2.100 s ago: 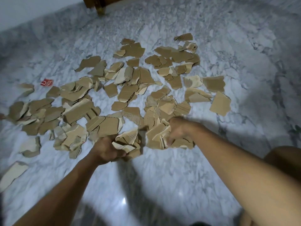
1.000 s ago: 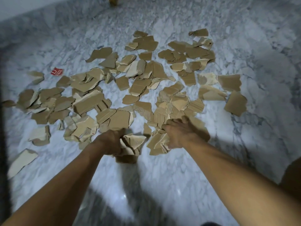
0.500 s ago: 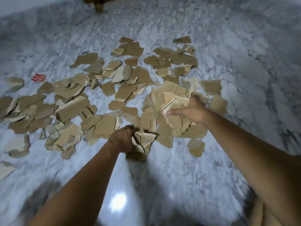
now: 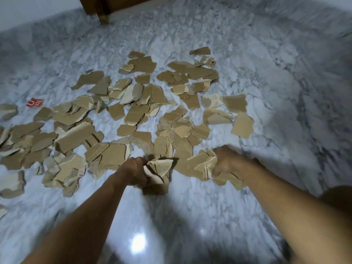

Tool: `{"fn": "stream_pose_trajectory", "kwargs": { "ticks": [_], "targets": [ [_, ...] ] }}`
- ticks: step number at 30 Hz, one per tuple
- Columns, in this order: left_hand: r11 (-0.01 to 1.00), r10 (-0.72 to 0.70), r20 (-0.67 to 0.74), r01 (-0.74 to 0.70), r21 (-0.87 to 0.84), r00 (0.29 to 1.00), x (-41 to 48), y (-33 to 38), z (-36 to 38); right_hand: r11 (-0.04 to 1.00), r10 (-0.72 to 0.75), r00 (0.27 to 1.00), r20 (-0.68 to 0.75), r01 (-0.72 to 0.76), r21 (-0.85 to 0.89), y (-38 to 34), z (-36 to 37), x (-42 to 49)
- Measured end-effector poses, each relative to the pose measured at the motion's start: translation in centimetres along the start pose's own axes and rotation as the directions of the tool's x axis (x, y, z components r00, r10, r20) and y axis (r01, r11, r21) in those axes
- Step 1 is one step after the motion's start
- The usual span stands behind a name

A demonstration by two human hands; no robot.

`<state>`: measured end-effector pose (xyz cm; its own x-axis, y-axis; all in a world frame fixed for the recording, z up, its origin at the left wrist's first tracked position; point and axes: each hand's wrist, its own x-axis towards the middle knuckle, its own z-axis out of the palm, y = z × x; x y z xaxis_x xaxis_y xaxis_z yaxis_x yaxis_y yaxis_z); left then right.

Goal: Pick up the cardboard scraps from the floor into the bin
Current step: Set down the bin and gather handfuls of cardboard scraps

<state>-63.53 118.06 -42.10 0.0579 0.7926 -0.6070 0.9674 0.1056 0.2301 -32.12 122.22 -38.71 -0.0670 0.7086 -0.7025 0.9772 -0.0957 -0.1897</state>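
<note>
Your left hand (image 4: 133, 173) has its fingers clenched round a small wad of cardboard scraps (image 4: 159, 168). Your right hand (image 4: 226, 161) grips a thicker, fanned bunch just beside it, low over the marble floor (image 4: 285, 92). The other scraps lie spread across the floor beyond your hands, many overlapping, with a loose heap to the left. The bin is not in view.

These pieces look light and stiff: torn corrugated board with ragged edges. Weight is no worry, but slippage is. Flat pieces slide over one another and over polished marble, and a fanned bunch likely sheds from the outside. Squeeze across the faces of the stack, thumb on top and fingers beneath, near the middle and not at a corner. For single flat pieces, lift an overlapping edge first, since one lying flush gives your fingertips little to catch.
</note>
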Motion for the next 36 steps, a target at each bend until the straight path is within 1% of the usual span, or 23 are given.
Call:
{"fn": "stream_pose_trajectory", "kwargs": {
  "ticks": [3,5,7,8,9,10,11,12,14,17,19,21,23,24,25,27,29,30,31,33,34,36],
  "targets": [
    [0.991,0.095,0.023,-0.092,-0.101,0.995,0.9,1.5,-1.0,0.998,0.053,0.997,-0.055,-0.055,-0.038,1.3,2.2,0.5],
    [0.978,0.154,0.009,-0.151,-0.144,0.988,1.5,3.7,-1.3,1.0,0.027,0.999,-0.041,-0.028,-0.013,1.8,2.3,0.9],
    [0.962,0.217,-0.04,-0.221,-0.158,0.975,2.7,6.0,-0.3,1.0,0.004,0.999,-0.044,-0.003,0.025,2.0,2.3,1.2],
    [0.961,0.24,-0.057,-0.246,-0.128,0.969,3.3,7.2,0.5,0.999,0.012,0.999,-0.042,-0.011,0.037,2.1,2.3,1.3],
    [0.969,0.239,-0.065,-0.243,-0.054,0.969,3.5,8.3,1.0,0.999,0.014,0.999,-0.041,-0.012,0.048,2.4,2.5,1.5],
    [0.974,0.227,-0.084,-0.226,0.022,0.97,3.6,9.3,1.4,0.998,0.022,0.999,-0.035,-0.02,0.059,2.7,2.7,1.7],
    [0.977,0.21,-0.108,-0.205,0.052,0.972,3.6,9.9,1.6,0.997,0.025,0.999,-0.029,-0.023,0.069,3.0,2.8,2.0],
    [0.978,0.21,-0.144,-0.208,0.029,0.967,3.9,10.3,1.9,0.996,0.031,0.999,-0.021,-0.029,0.08,3.2,2.9,2.1],
    [0.977,0.195,-0.164,-0.205,-0.05,0.967,4.1,10.3,1.8,0.994,0.029,0.999,-0.017,-0.027,0.104,3.5,3.0,2.1],
    [0.976,0.147,-0.123,-0.164,-0.146,0.981,3.8,9.9,1.9,0.984,0.019,1.0,-0.005,-0.018,0.177,3.4,3.1,1.6],
    [0.962,0.139,-0.09,-0.156,-0.222,0.986,4.1,9.2,2.0,0.971,0.014,0.999,0.032,-0.021,0.239,3.7,2.8,1.9],
    [0.937,0.142,-0.073,-0.158,-0.312,0.987,4.5,8.6,1.2,0.948,-0.007,0.999,0.053,-0.011,0.318,4.3,1.7,2.3],
    [0.878,0.137,-0.067,-0.153,-0.453,0.988,4.9,8.3,0.1,0.906,-0.002,1.0,-0.01,0.006,0.424,5.1,-0.4,2.5],
    [0.818,0.131,-0.067,-0.146,-0.557,0.989,5.3,8.1,-0.2,0.858,0.011,0.998,-0.057,0.02,0.514,5.6,-1.5,2.4],
    [0.775,0.116,-0.08,-0.141,-0.616,0.99,5.1,8.4,-0.8,0.78,0.022,0.994,-0.106,0.049,0.624,6.0,-2.6,2.1],
    [0.725,0.082,-0.112,-0.136,-0.675,0.99,4.3,10.7,-3.2,0.532,0.014,0.979,-0.204,0.165,0.83,6.5,-5.1,1.3],
    [0.686,0.126,-0.152,-0.197,-0.7,0.98,3.6,14.9,-5.8,0.286,0.023,0.974,-0.227,0.211,0.935,7.0,-7.9,-0.1],
    [0.665,0.158,-0.172,-0.234,-0.709,0.972,3.0,17.9,-7.5,0.188,0.009,0.973,-0.229,0.223,0.957,7.2,-9.6,-1.5],
    [0.647,0.171,-0.176,-0.245,-0.722,0.969,2.7,20.9,-9.0,0.122,-0.006,0.971,-0.238,0.237,0.964,7.5,-11.2,-2.9],
    [0.614,0.22,-0.199,-0.294,-0.733,0.955,2.1,27.2,-11.8,0.03,-0.013,0.958,-0.286,0.287,0.958,8.8,-14.4,-5.4],
    [0.606,0.247,-0.223,-0.33,-0.724,0.943,1.8,30.3,-13.0,-0.011,0.034,0.951,-0.309,0.309,0.951,10.0,-16.0,-6.5],
    [0.592,0.298,-0.254,-0.387,-0.707,0.92,1.6,35.8,-14.7,-0.066,0.176,0.932,-0.318,0.334,0.94,13.0,-19.0,-8.1]
  ]
}}
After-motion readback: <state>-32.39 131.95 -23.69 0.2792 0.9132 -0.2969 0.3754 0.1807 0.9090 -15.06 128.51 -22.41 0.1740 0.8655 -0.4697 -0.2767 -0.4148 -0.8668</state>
